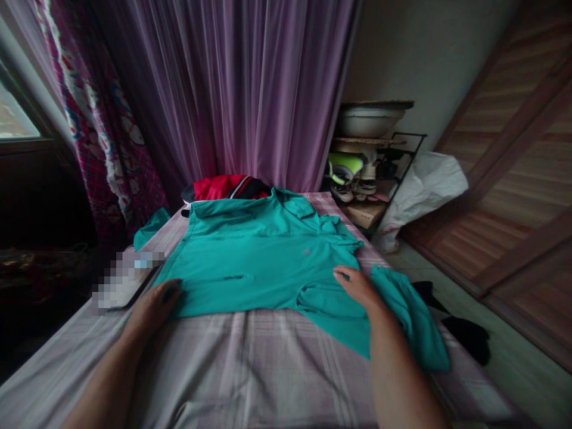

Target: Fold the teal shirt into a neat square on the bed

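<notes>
While a teal polo shirt (263,256) lies spread flat across a bed (250,357) covered in a pale plaid sheet, a person presses both hands onto its near edge. The left hand (154,307) rests flat and open on the shirt's lower left corner, holding nothing. The right hand (357,287) lies flat and open on the right side, beside a sleeve that hangs off the bed's edge. A red and dark garment (223,186) sits bunched just beyond the shirt's collar, in front of purple curtains (232,83). To the right, a metal rack (375,173) carries a wide basin (369,118) on top, its contents hidden, and shoes (353,176) on the shelves below. A white bag (424,185) leans beside the rack.
</notes>
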Motion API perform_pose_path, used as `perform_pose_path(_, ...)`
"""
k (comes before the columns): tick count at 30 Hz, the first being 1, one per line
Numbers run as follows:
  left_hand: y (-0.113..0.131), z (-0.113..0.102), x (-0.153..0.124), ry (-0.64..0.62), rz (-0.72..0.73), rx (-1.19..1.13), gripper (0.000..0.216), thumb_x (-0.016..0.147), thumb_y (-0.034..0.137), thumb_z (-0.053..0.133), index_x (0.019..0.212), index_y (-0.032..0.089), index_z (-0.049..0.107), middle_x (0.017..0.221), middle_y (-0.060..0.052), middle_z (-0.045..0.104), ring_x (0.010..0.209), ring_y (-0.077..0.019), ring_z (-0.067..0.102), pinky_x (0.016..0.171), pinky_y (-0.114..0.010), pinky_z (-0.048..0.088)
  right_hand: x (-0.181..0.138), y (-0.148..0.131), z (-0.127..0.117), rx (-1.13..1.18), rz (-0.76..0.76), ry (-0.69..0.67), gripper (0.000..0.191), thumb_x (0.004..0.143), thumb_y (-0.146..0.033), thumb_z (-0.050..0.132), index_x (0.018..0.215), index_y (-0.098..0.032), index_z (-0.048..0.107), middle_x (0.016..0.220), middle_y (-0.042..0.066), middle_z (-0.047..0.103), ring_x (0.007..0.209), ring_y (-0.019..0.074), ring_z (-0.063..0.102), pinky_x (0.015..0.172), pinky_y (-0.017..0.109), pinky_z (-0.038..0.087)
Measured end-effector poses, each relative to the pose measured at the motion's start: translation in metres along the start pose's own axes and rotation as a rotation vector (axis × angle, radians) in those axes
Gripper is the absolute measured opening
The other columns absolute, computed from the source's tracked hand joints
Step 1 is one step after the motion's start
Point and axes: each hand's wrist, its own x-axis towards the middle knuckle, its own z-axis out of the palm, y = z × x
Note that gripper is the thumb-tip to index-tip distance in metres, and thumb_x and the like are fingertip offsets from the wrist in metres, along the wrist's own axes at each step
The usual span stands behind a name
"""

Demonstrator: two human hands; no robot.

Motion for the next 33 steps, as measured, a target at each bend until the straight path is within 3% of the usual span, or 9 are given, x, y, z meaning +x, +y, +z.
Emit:
perform_pose_path(4,-0.002,-0.004,-0.003,-0.039,0.09,-0.042,0.06,0.081,0.076,0.038,0.086,0.024,0.068,0.126,-0.01,0.07,0.107,-0.0278,0.069,0.098,-0.039,0.054,-0.004,0.001,-0.005,-0.091,0.033,0.108,0.028,0.083,-0.035,0.051,0.091,-0.025,0.076,0.111,0.007,0.075,0.109,0.025,0.067,0.097,0.04,0.051)
perform_pose_path(8,-0.006,-0.008,-0.005,-0.087,0.171,-0.008,0.071,0.072,0.086,0.043,0.094,0.024,0.071,0.138,-0.011,0.061,0.122,-0.0303,0.061,0.106,-0.041,0.049,-0.008,0.012,-0.013,-0.231,0.243,0.204,0.029,0.083,-0.035,0.047,0.087,-0.023,0.074,0.096,0.01,0.077,0.092,0.0266,0.071,0.082,0.037,0.054)
perform_pose_path(11,-0.012,-0.016,-0.005,-0.169,0.221,0.047,0.067,0.071,0.081,0.053,0.103,0.026,0.073,0.144,-0.011,0.056,0.131,-0.0316,0.055,0.108,-0.042,0.046,-0.016,0.019,-0.017,-0.207,0.228,0.126,0.028,0.08,-0.038,0.051,0.089,-0.023,0.073,0.095,0.009,0.076,0.092,0.0264,0.071,0.081,0.037,0.055)
perform_pose_path(16,-0.023,-0.037,-0.008,-0.299,0.21,0.095,0.06,0.07,0.066,0.063,0.119,0.03,0.071,0.148,-0.009,0.053,0.135,-0.0324,0.05,0.109,-0.042,0.044,-0.043,0.012,-0.025,-0.056,0.072,0.019,0.041,0.077,-0.049,0.057,0.105,-0.024,0.072,0.14,0.013,0.058,0.125,0.0304,0.058,0.096,0.043,0.052)
perform_pose_path(19,-0.026,-0.042,-0.014,-0.261,0.19,0.112,0.052,0.072,0.06,0.061,0.115,0.034,0.073,0.144,-0.004,0.058,0.129,-0.0331,0.056,0.108,-0.043,0.046,-0.061,0.0,-0.037,-0.002,-0.017,-0.161,0.042,0.075,-0.05,0.065,0.11,-0.028,0.073,0.152,0.011,0.047,0.135,0.0316,0.049,0.104,0.043,0.048)
perform_pose_path(23,-0.022,-0.043,-0.023,-0.224,0.172,0.154,0.047,0.078,0.057,0.047,0.113,0.039,0.072,0.133,0.005,0.066,0.115,-0.0288,0.066,0.101,-0.042,0.052,-0.083,-0.013,-0.056,-0.114,-0.034,-0.291,0.046,0.067,-0.046,0.075,0.111,-0.032,0.075,0.149,0.008,0.051,0.138,0.0342,0.046,0.109,0.042,0.045)
perform_pose_path(29,-0.017,-0.04,-0.028,-0.248,0.094,0.244,0.054,0.072,0.037,0.044,0.12,0.037,0.067,0.127,0.006,0.069,0.113,-0.0287,0.067,0.099,-0.047,0.052,-0.11,-0.006,-0.066,-0.326,-0.037,-0.316,0.052,0.055,-0.031,0.081,0.106,-0.04,0.076,0.14,0.004,0.059,0.136,0.0389,0.046,0.112,0.052,0.041)
perform_pose_path(33,-0.021,-0.038,-0.026,-0.225,0.056,0.224,0.052,0.071,0.035,0.043,0.118,0.036,0.066,0.122,0.005,0.072,0.111,-0.0278,0.068,0.097,-0.044,0.053,-0.114,0.01,-0.071,-0.453,-0.015,-0.25,0.024,0.063,-0.032,0.073,0.085,-0.04,0.078,0.13,0.002,0.067,0.133,0.0387,0.049,0.111,0.064,0.036)
